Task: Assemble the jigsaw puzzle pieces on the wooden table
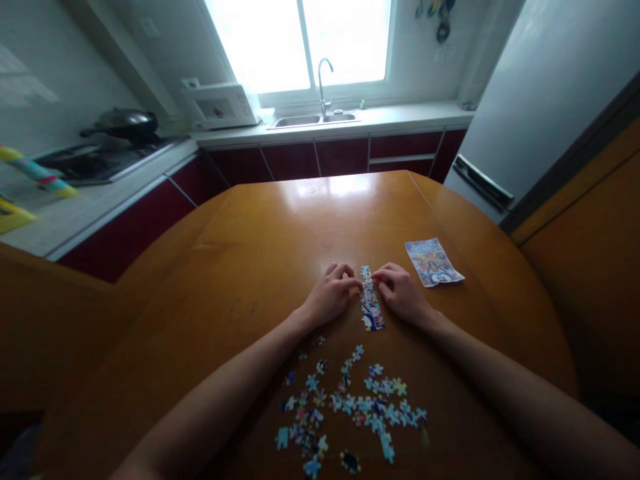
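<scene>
A narrow strip of joined jigsaw puzzle pieces [371, 308] lies on the wooden table, running away from me. My left hand [334, 293] is at its left edge, fingers curled and thumb reaching the strip. From the other side, my right hand [404, 295] has its fingers closed together at the strip's upper right edge. Both hands appear to grip the strip between them; the exact fingertip contact is too small to make out. Nearer to me, many loose jigsaw pieces [367, 403] lie scattered between my forearms. A printed picture sheet [434, 262] rests to the right of my right hand.
The brown table [280, 227] has rounded sides. Beyond it stands a counter with a sink [297, 121] and a white microwave [221, 107]. A covered wok [125, 123] sits on the stove at left, and a refrigerator [540, 87] stands at right.
</scene>
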### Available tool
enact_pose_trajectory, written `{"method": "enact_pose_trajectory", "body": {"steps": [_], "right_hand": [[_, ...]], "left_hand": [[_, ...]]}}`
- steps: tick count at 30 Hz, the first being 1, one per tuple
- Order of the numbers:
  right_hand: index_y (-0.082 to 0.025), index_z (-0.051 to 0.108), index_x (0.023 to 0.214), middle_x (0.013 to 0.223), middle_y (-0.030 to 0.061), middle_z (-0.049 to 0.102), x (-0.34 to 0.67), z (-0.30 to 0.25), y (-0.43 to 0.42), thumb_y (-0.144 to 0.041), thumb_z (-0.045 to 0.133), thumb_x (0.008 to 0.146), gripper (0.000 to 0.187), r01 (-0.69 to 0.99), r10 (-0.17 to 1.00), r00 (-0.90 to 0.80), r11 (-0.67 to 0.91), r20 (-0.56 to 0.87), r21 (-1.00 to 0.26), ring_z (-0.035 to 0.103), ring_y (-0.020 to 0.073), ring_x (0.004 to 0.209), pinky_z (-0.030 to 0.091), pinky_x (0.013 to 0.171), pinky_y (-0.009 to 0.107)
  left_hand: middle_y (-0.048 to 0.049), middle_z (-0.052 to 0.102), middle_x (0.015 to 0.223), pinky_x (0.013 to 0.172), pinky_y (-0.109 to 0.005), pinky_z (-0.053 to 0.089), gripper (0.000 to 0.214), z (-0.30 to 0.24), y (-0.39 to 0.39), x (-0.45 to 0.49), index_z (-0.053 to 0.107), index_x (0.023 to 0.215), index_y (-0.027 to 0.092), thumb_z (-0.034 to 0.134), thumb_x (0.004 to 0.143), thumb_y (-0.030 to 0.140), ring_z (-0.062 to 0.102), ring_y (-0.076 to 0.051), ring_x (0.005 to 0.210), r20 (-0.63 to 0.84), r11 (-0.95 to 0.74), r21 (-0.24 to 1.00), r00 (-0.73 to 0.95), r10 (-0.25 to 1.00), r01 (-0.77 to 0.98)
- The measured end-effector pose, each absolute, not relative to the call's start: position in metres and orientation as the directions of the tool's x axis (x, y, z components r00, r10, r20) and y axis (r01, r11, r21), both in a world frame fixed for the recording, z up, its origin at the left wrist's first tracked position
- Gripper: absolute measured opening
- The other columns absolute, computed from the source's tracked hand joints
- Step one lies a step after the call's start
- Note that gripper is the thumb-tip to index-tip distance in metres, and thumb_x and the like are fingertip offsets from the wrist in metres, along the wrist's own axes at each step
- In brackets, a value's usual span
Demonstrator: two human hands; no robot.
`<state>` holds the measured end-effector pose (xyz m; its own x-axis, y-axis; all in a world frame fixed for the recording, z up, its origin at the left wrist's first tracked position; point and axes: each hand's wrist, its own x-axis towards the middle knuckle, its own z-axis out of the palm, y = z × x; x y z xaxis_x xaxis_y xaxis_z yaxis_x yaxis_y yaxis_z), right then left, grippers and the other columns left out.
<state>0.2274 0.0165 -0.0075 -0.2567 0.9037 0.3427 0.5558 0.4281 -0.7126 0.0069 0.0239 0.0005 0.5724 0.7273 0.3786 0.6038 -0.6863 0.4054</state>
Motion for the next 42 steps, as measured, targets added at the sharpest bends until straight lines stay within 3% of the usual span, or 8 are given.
{"method": "enact_pose_trajectory", "body": {"steps": [9,21,30,42], "right_hand": [[-0.025,0.076,0.1,0.107,0.0082,0.062,0.2245,-0.0055,0.0118,-0.021,0.058,0.09,0.022,0.647,0.829,-0.429,0.56,0.359,-0.517,0.057,0.0233,0.1,0.049,0.087,0.039],[-0.029,0.076,0.104,0.113,0.0089,0.061,0.2248,-0.0039,0.0117,-0.021,0.058,0.092,0.023,0.699,0.815,-0.479,0.579,0.326,-0.421,0.056,0.0253,0.103,0.049,0.086,0.04],[-0.03,0.076,0.104,0.112,0.0078,0.062,0.2263,-0.0035,0.012,-0.014,0.056,0.09,0.029,0.698,0.819,-0.474,0.574,0.324,-0.428,0.056,0.0251,0.103,0.048,0.086,0.039],[-0.028,0.077,0.101,0.113,0.0081,0.061,0.2273,-0.007,0.0169,-0.013,0.054,0.088,0.031,0.643,0.842,-0.437,0.539,0.317,-0.545,0.057,0.0252,0.107,0.046,0.096,0.042]], "left_hand": [[-0.0049,0.059,0.098,0.087,-0.034,0.049,0.037,-0.0002,0.0241,0.0061,0.078,0.094,0.029,0.054,0.088,0.001,0.049,-0.019,0.094,0.397,-0.679,0.426,0.551,0.734,0.598],[-0.0052,0.06,0.097,0.086,-0.035,0.05,0.039,-0.0062,0.0261,0.0056,0.078,0.095,0.028,0.052,0.087,0.0,0.048,-0.019,0.095,0.42,-0.691,0.416,0.549,0.723,0.592],[-0.005,0.061,0.097,0.086,-0.035,0.05,0.035,-0.0078,0.0262,0.0073,0.079,0.091,0.031,0.057,0.088,0.004,0.05,-0.019,0.095,0.431,-0.685,0.403,0.535,0.727,0.607],[-0.0047,0.061,0.098,0.087,-0.035,0.049,0.036,-0.0059,0.0268,0.0084,0.08,0.09,0.029,0.056,0.087,0.003,0.048,-0.019,0.094,0.426,-0.667,0.424,0.515,0.743,0.612]]}}
